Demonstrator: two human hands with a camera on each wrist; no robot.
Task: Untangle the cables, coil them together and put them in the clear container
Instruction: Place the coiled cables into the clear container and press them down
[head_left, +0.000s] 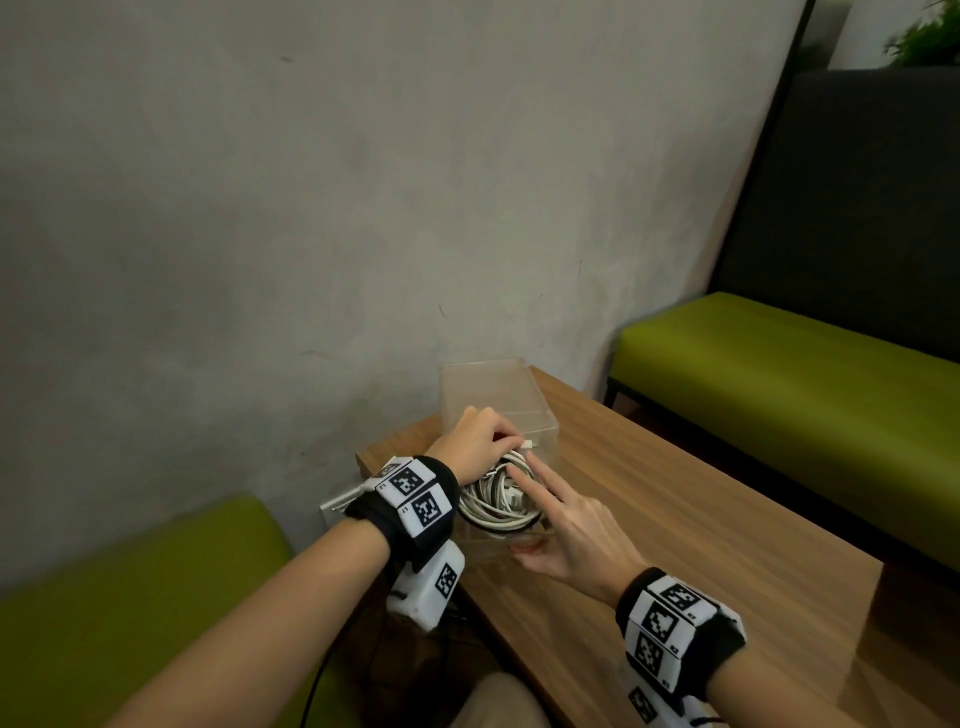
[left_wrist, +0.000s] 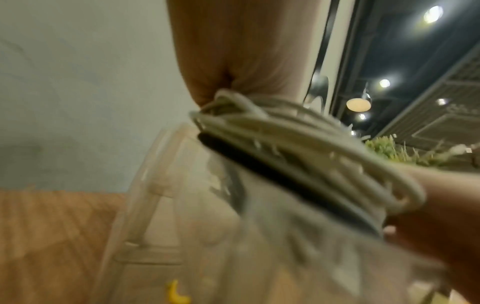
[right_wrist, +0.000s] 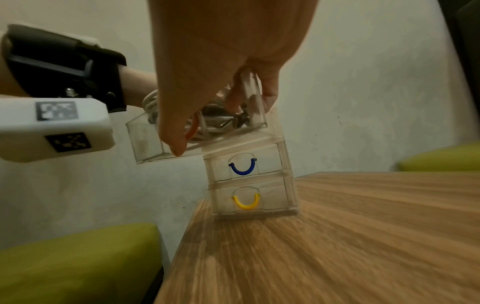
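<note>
Lower right in the head view, the right hand (head_left: 566, 525) pinched the pulled-out top drawer (right_wrist: 145, 139), thumb under its front, fingers over the rim. Just beyond, the cables (head_left: 493, 501), coiled flat, lay inside that drawer directly beneath the left hand (head_left: 475, 441), the nearer one, its grip curled round them. Behind stood the clear container (head_left: 483, 384) on the table (head_left: 701, 519). No writing was legible, only wristband marker squares (head_left: 426, 506).

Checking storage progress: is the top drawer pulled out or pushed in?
Pulled out: the top drawer overhangs the closed blue-handled drawer below.
</note>
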